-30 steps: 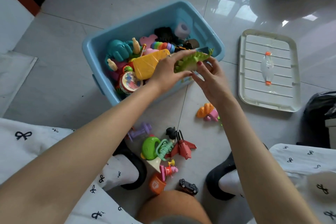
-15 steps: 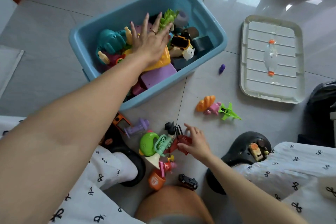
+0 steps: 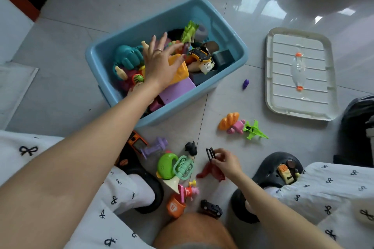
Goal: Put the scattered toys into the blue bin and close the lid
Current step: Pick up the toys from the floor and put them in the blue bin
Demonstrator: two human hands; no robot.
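Observation:
The blue bin (image 3: 226, 28) stands open on the floor, piled with toys. A green dinosaur (image 3: 189, 31) lies on top of the pile at the back. My left hand (image 3: 162, 62) rests over the toys inside with fingers spread, on a yellow toy (image 3: 179, 70). Nearer to me, my right hand (image 3: 225, 162) pinches a red toy plane (image 3: 211, 171) on the floor. The white lid (image 3: 301, 73) lies flat to the right of the bin. Scattered toys remain: a green and mint horn (image 3: 175, 167), a purple dumbbell (image 3: 154, 147), a green plane (image 3: 254, 129).
An orange bread toy (image 3: 227, 120), a pink figure (image 3: 236, 126), a small purple piece (image 3: 245, 84), a black car (image 3: 211, 208) and an orange cup (image 3: 175, 206) lie on the tiles. My black shoes (image 3: 271, 170) flank the toys. A dark bag (image 3: 356, 127) sits at right.
Both hands carried the green dinosaur to the bin. It now lies inside, my left hand stays spread over the pile, and my right hand dropped to the floor and took the red plane.

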